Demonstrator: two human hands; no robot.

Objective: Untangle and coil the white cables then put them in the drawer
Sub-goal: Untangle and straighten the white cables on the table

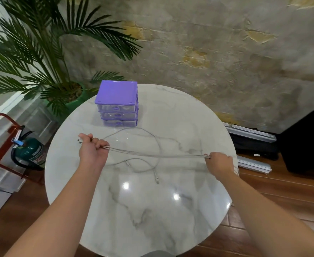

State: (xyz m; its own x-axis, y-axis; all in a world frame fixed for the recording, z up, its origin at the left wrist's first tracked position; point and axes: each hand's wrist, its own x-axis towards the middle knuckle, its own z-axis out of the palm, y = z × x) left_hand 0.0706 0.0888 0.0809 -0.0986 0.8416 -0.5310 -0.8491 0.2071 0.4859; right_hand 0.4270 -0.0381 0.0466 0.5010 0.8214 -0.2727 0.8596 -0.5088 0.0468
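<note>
The left hand (pixel 92 150) and right hand (pixel 219 162) each gripped an end of folded white cable strands (pixel 158 155), stretched taut above the round marble table (pixel 152 210). A second white cable (pixel 143 145) lay looped beneath, near the closed purple drawer unit (pixel 117 102).

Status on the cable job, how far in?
Early. Done: nothing stowed; all three drawers of the purple drawer unit look closed. In hand: left hand and right hand grip a folded cable stretched between them. Left: another loose cable lies on the table, uncoiled; then drawer.
</note>
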